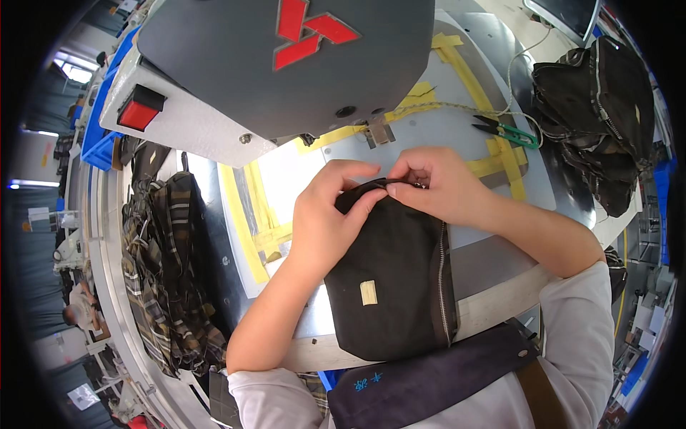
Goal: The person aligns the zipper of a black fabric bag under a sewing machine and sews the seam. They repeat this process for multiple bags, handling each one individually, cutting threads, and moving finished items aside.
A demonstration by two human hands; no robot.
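A black fabric bag piece [393, 279] with a metal zipper [442, 286] down its right side lies at the near edge of the work surface, partly over the edge. A small pale tag [368, 292] sits on its front. At its upper edge my left hand [332, 204] pinches the folded cloth between thumb and fingers. My right hand [436, 184] grips the same edge just to the right, the two thumbs almost touching. Something small and shiny shows beside the right fingers, too small to name. Just beyond the hands is the sewing machine's metal presser foot [379, 134].
A dark sewing machine head [286, 64] with a red switch [139, 109] overhangs the far side. Green-handled thread snips [511, 134] lie at the right near a cord. Dark zippered bags [593, 121] are heaped far right; plaid fabric pieces [168, 264] hang at left. Yellow tape [246, 222] marks the plate.
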